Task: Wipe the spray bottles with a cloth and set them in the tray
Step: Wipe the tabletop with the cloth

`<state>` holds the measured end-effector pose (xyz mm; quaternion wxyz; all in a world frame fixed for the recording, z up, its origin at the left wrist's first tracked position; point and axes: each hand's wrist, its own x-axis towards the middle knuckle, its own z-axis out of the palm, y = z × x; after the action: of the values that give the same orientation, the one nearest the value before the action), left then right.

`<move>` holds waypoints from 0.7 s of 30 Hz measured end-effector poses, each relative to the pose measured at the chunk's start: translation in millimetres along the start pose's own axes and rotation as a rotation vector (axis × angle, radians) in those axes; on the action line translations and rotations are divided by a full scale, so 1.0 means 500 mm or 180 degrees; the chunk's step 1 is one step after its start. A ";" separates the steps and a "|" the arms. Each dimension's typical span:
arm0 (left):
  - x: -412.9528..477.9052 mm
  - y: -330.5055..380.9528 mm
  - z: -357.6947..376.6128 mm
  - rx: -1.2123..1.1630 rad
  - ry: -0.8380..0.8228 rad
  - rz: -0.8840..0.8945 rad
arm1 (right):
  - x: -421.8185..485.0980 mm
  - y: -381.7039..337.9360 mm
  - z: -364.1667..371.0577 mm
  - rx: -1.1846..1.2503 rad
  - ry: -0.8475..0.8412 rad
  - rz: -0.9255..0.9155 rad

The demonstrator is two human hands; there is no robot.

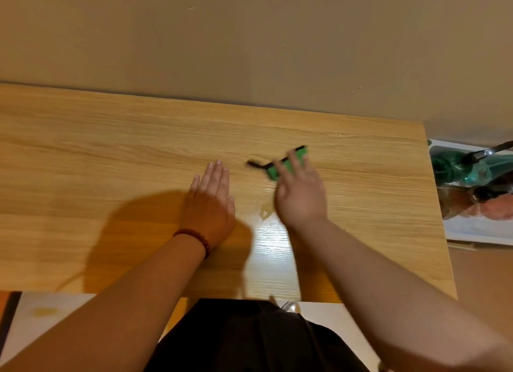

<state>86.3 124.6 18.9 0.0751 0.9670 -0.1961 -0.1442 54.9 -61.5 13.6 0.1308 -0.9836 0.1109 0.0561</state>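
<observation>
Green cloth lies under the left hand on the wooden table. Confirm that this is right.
Not quite: it is the other hand. In the head view, the green cloth lies under the right hand on the wooden table. The left hand rests flat on the wood beside it, touching no cloth.

Most likely a plain room in a home or small office — a light wood-grain worktop [111, 177] stands pushed against a bare beige wall [249, 38]. Just off its right edge, lower down, a white tray [477, 234] holds green and brownish spray bottles [455, 165] — ordinary household stuff.
</observation>
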 end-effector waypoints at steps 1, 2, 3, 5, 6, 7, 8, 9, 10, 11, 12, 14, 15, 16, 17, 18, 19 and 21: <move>-0.002 -0.005 0.000 -0.0051 0.0022 -0.0059 | 0.014 0.034 -0.017 -0.0014 0.0027 0.0434; -0.007 -0.010 0.001 -0.0088 0.0033 -0.0122 | 0.025 0.063 -0.031 0.0023 0.0011 0.0878; -0.013 -0.015 0.004 -0.0097 0.0015 -0.0176 | 0.028 0.080 -0.041 0.0074 -0.0012 0.1208; -0.021 -0.019 0.010 0.0024 -0.0101 -0.0250 | 0.012 0.063 -0.043 0.0078 0.0000 0.1331; -0.022 -0.018 0.012 0.0100 -0.0142 -0.0281 | -0.006 0.035 -0.033 0.0056 -0.0006 0.1102; -0.023 -0.017 0.011 0.0152 -0.0160 -0.0291 | -0.030 0.001 -0.017 0.0039 -0.0024 0.0717; -0.022 -0.015 0.007 0.0179 -0.0178 -0.0284 | -0.058 -0.034 0.000 0.0031 -0.0060 0.0265; -0.023 -0.014 0.005 0.0199 -0.0198 -0.0264 | -0.088 -0.062 0.016 0.0047 -0.0140 -0.0166; -0.025 -0.014 0.001 0.0215 -0.0211 -0.0248 | -0.112 -0.074 0.027 0.0042 -0.0228 -0.0492; -0.027 -0.015 0.000 0.0242 -0.0229 -0.0229 | -0.122 -0.071 0.027 0.0008 -0.0308 -0.0645; -0.028 -0.017 -0.001 0.0277 -0.0254 -0.0211 | -0.116 -0.051 0.020 -0.0033 -0.0330 -0.0657; -0.031 -0.017 -0.004 0.0339 -0.0312 -0.0187 | -0.091 0.014 -0.002 -0.0151 -0.0225 -0.0167; -0.033 -0.016 -0.003 0.0346 -0.0313 -0.0197 | -0.078 0.051 -0.020 -0.0170 -0.0188 0.0252; -0.035 -0.013 -0.003 0.0341 -0.0299 -0.0215 | -0.067 0.084 -0.033 -0.0163 -0.0185 0.0664; -0.037 -0.010 -0.004 0.0337 -0.0285 -0.0225 | -0.064 0.103 -0.042 -0.0167 -0.0205 0.0965; -0.040 -0.005 -0.003 0.0321 -0.0272 -0.0236 | -0.067 0.104 -0.044 -0.0209 -0.0207 0.1107; -0.044 0.001 -0.002 0.0301 -0.0256 -0.0241 | -0.076 0.088 -0.037 -0.0237 -0.0173 0.1066; -0.055 0.015 0.004 0.0258 -0.0228 -0.0186 | -0.108 0.031 -0.009 -0.0161 -0.0137 0.0514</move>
<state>58.8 128.5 25.4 0.0246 0.9688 -0.1760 -0.1729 -0.7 -66.2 21.7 0.1033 -0.9730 0.1856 0.0904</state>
